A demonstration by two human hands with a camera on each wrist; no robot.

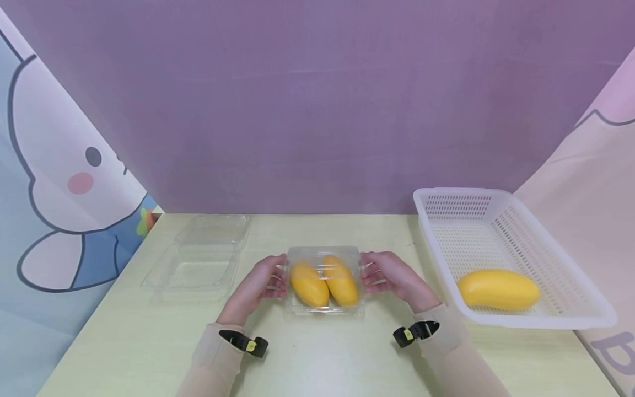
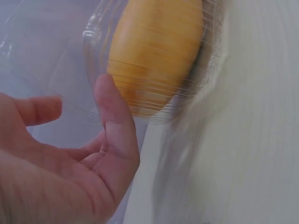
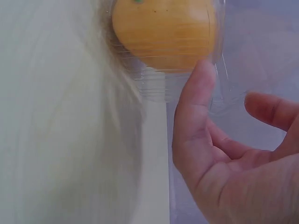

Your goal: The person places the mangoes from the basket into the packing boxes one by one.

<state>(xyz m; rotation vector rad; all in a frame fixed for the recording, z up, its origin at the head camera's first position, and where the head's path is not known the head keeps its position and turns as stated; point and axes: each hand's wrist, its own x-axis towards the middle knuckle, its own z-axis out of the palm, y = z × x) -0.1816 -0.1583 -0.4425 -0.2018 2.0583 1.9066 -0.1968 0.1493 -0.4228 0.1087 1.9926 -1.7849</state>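
Note:
A clear plastic clamshell box point(image 1: 324, 252) sits closed on the table in front of me, with two yellow mangoes point(image 1: 308, 284) point(image 1: 341, 280) side by side inside. My left hand point(image 1: 275, 278) touches the box's left side, and my right hand point(image 1: 372, 274) touches its right side, fingers loosely extended. In the left wrist view the left hand point(image 2: 79, 100) has its thumb point(image 2: 112, 116) against the ribbed plastic over a mango point(image 2: 154, 51). The right wrist view shows the right hand point(image 3: 229, 86) the same way, thumb point(image 3: 196, 102) on the box below a mango point(image 3: 166, 32).
An empty clear clamshell point(image 1: 200, 259) lies open at the table's back left. A white perforated basket point(image 1: 496, 194) stands at the right and holds one mango point(image 1: 498, 289). Purple backdrop behind, printed curtains at both sides.

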